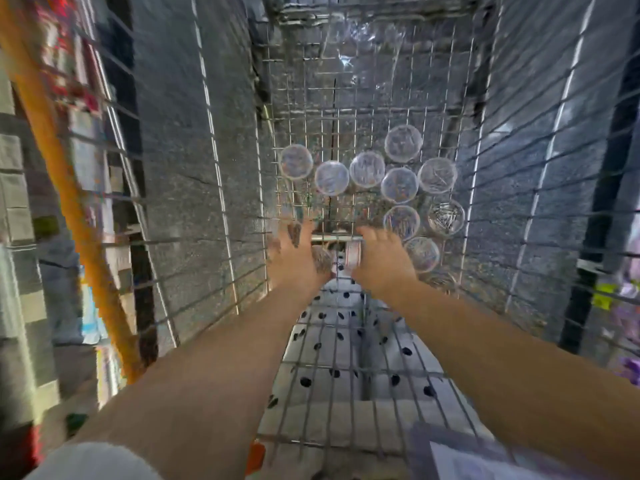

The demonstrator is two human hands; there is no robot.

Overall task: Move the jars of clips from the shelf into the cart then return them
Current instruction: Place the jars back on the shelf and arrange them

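I look down into a wire cart [242,216]. Several clear round jars of clips stand on its floor, among them a jar at the back [402,143], a left jar [296,161] and a jar of silver clips [446,216] on the right. Both my arms reach deep into the cart. My left hand [294,258] curls around a jar [322,259] at its thumb side. My right hand [382,263] grips a tilted jar [353,254] with a pale label. The two held jars nearly touch. Motion blur softens the fingers.
The cart's wire walls rise close on both sides. A perforated white child-seat flap [346,358] lies under my forearms. An orange bar [52,140] and blurred shelves of goods run along the left; more goods [620,306] show at the right.
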